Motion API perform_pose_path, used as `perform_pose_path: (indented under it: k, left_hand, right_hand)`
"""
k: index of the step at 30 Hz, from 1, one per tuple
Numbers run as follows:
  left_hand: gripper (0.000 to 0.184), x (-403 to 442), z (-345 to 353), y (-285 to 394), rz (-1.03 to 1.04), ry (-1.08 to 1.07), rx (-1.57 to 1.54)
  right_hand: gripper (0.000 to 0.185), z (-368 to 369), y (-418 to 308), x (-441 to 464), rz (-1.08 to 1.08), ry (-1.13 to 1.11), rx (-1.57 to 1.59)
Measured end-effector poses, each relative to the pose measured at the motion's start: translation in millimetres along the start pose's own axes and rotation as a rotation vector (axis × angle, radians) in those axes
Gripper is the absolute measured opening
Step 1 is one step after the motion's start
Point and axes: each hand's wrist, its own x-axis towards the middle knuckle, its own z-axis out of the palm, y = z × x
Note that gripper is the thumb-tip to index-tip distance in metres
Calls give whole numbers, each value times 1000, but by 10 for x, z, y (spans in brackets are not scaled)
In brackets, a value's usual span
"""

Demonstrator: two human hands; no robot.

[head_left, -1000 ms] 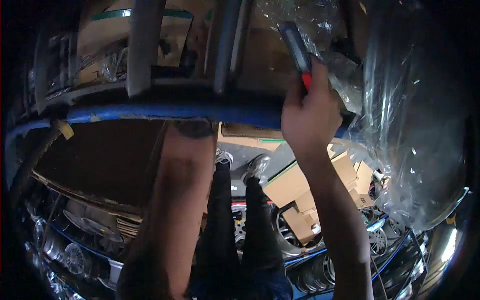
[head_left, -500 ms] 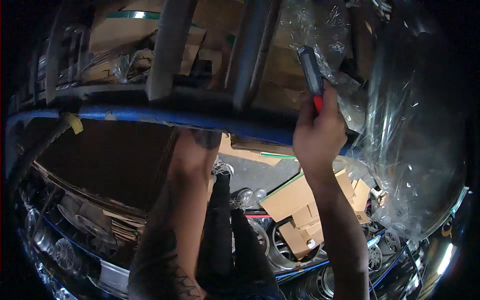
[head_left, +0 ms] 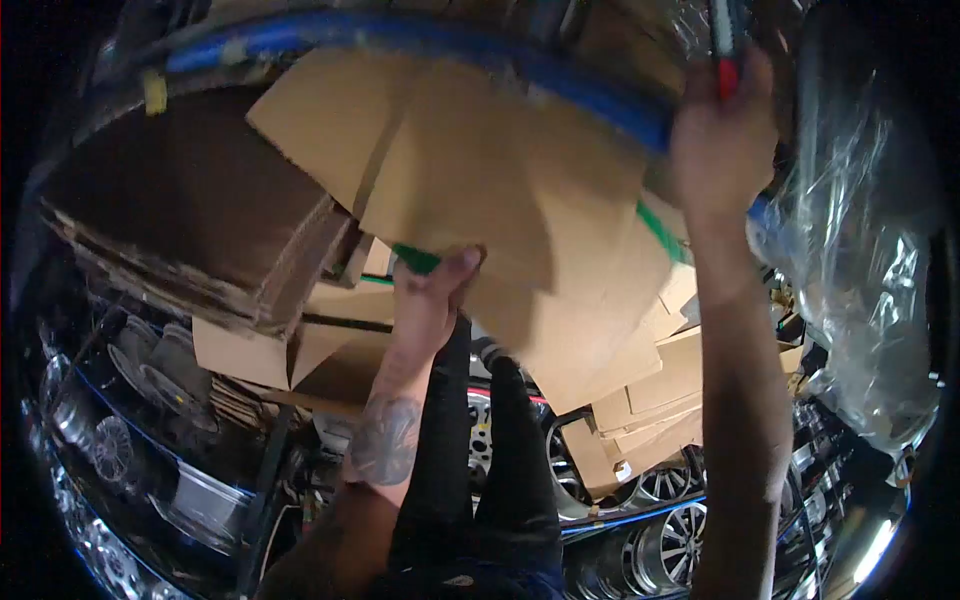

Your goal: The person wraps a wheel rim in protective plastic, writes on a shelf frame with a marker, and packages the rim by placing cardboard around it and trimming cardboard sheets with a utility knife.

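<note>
My left hand [head_left: 432, 295] is closed on the near edge of a large folded cardboard sheet [head_left: 480, 170], with the thumb lying on top. Green strips show along parts of its border. At upper right, my right hand [head_left: 725, 145] is wrapped round a utility knife [head_left: 723, 35] with a grey body and a red part; its far end is cut off by the frame's top. A blue rail [head_left: 400, 35] runs behind the sheet, and my right hand is close to its right end.
Stacked brown cardboard [head_left: 190, 190] stands on the left. Below right, cardboard pieces [head_left: 640, 415] lie over metal wheels [head_left: 685, 545] on racks. Clear plastic wrap [head_left: 850, 250] hangs at right. My legs [head_left: 515, 450] are in the middle.
My left hand has come back from beyond the blue rail, bringing the cardboard sheet to this side. My right hand, with the utility knife, has shifted up and right in view.
</note>
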Motion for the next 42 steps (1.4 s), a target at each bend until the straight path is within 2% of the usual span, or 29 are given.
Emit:
perform_pose_path:
  k: [2,4,6,9,13,14,15,16,17,18,19,20,21,22,23,24,25,27,29,31,32,33,34,35,37,38,41,42]
  left_hand:
    - [39,-477,-230,-74,-79,-46,73]
    - [41,-895,-512,-272,-84,-117,196]
    - [41,-1307,-705,-459,-102,-169,277]
    - [43,-1794,-830,-718,-137,-225,272]
    - [44,-2363,-1279,-1126,-261,-276,399]
    - [44,-2489,-1308,-1226,-294,-263,463]
    - [44,-2644,-1313,-1328,-334,-252,523]
    - [44,-2793,-1254,-1361,-332,-245,415]
    - [44,-2871,-1255,-1444,-300,-256,427]
    - [44,-2970,-1285,-1545,-265,-264,440]
    - [45,-3024,-1306,-1623,-231,-270,456]
    - [45,-3087,-1314,-1678,-246,-294,478]
    - [44,-3185,-1259,-1684,-247,-328,567]
    - [43,-3292,-1160,-1672,-246,-360,652]
    - [43,-3399,-1067,-1694,-242,-390,736]
    - [44,-3441,-1012,-1741,-291,-431,768]
    - [44,-3523,-914,-1827,-253,-481,857]
    - [43,-3685,-685,-1928,-174,-585,1055]
    - [39,-3946,-351,-1882,-123,-623,1050]
    - [37,-4138,-125,-1864,-145,-631,1088]
    - [42,-4180,-98,-1895,-154,-657,1229]
    - [41,-4317,-10,-1849,-132,-669,1177]
    - [40,-4431,106,-1817,-118,-686,1127]
    - [39,-4589,230,-1805,-110,-708,1081]
    - [41,-4875,504,-1744,-101,-741,1101]
    - [43,-4922,598,-1692,-100,-756,1104]
    - [43,-4948,755,-1750,-206,-846,1146]
    - [41,-5050,777,-1823,-222,-767,1117]
  right_hand:
    - [28,-24,98,-27,-61,53,49]
    - [24,-53,88,-92,-102,77,332]
    - [24,-134,105,-109,-127,71,836]
    - [39,-325,539,-135,74,-55,1063]
    - [13,-1147,1159,-1084,-104,-3,1079]
    - [10,-1363,1377,-1425,-1,-10,933]
    - [11,-1503,1832,-1712,-62,-87,729]
    - [13,-1696,2099,-1969,-292,11,383]
    - [21,-1821,2570,-2318,-161,-104,172]
    - [30,-1962,2827,-2678,60,-157,32]
    - [38,-2073,3033,-3039,265,-180,124]
    - [41,-2123,3413,-3462,453,-218,362]
    - [41,-2492,3305,-3637,1067,-459,508]
    - [43,-2549,3613,-4098,1247,-474,887]
    - [51,-2753,3503,-4354,1291,-388,1270]
    - [52,-2891,3516,-4555,1218,-486,1464]
    - [55,-2941,3621,-4825,1200,-493,1476]
    - [46,-3143,3483,-4898,1345,-508,1267]
    - [42,-3243,3516,-5104,1210,-354,1050]
    - [42,-3194,3790,-5404,1149,34,752]
    - [41,-3082,4138,-5759,1099,202,610]
    - [39,-3155,4364,-6016,1054,367,454]
    - [48,-3455,4449,-6096,1387,153,584]
    - [46,-3765,4508,-6121,1546,153,944]
    - [43,-4332,4516,-6212,1699,172,1740]
    - [32,-4543,4418,-6178,1614,171,1963]
    - [25,-4610,4316,-6210,1734,314,1900]
    - [21,-4725,4322,-6177,1617,298,1986]
